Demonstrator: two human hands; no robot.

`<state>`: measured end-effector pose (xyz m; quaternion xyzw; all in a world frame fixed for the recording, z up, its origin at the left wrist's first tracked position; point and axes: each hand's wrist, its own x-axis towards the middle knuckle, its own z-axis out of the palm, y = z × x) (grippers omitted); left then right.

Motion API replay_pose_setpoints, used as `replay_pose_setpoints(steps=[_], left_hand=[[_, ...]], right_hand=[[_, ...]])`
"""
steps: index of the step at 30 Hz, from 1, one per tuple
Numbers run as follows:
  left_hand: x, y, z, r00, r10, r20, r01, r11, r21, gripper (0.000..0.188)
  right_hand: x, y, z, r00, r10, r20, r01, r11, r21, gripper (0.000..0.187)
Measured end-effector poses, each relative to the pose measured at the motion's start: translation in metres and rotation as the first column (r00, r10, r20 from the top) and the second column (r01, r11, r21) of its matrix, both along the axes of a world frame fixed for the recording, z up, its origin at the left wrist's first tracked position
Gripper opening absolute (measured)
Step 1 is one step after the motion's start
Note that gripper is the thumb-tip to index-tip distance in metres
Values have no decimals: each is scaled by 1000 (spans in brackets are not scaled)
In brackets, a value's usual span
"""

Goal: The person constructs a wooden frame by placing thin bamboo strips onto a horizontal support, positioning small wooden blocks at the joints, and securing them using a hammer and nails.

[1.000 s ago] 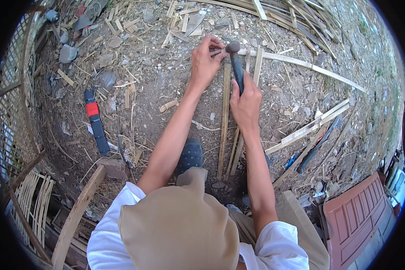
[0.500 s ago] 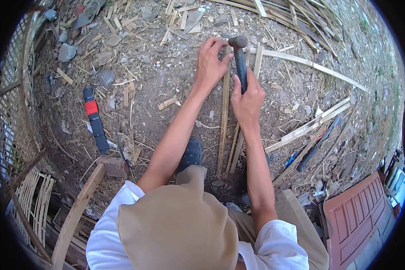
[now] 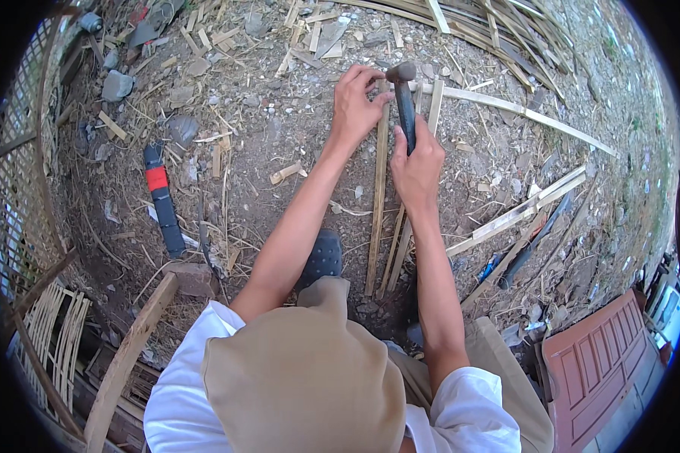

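Littered dirt ground: right hand (image 3: 418,160) wraps the hammer (image 3: 405,102), left hand (image 3: 357,102) pinches a bamboo strip (image 3: 378,189), fingertips hidden.

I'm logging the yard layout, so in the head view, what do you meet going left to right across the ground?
Black tool with red band → left hand → dark-handled hammer → long pale bamboo strips → reddish-brown panelled door.

Dirt ground (image 3: 264,143), bamboo strips (image 3: 377,196), scraps (image 3: 285,173)

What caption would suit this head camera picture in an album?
Right hand grips a hammer over bamboo slats that the left hand steadies on littered dirt ground.
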<state>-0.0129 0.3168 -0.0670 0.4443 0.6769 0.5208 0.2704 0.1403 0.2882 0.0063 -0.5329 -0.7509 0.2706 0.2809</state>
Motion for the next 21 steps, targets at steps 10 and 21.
replay_pose_setpoints(steps=[10, 21], left_hand=[[0, -2, 1, 1000, 2, -18, -2, 1000, -13, 41], [2, -2, 4, 999, 30, -12, -30, 1000, -2, 51]], right_hand=[[0, -2, 0, 1000, 5, 27, -3, 996, -85, 35], [-1, 8, 17, 991, 81, 109, -68, 991, -115, 36]])
